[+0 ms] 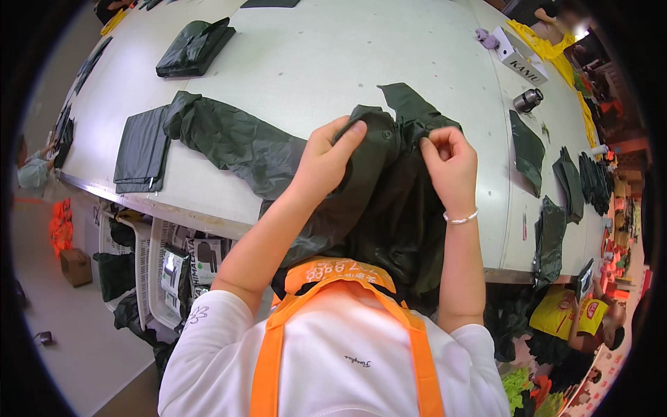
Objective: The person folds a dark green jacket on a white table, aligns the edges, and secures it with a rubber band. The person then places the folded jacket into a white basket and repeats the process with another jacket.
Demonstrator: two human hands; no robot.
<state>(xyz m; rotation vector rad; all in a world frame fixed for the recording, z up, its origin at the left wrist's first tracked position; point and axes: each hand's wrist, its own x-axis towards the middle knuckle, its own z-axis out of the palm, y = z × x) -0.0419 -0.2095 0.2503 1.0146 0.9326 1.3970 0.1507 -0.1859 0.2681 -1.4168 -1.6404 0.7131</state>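
Head-worn view (wide fisheye), facing down, near, over the worktable

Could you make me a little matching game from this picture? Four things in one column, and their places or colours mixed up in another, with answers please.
1. Garment
2. Bracelet
3. Cardboard box
4. Apron

A. Around the right wrist
B. Orange
C. Between the fingers of the left hand and right hand
D. On the floor at left

Pairs: 1-C, 2-A, 3-D, 4-B
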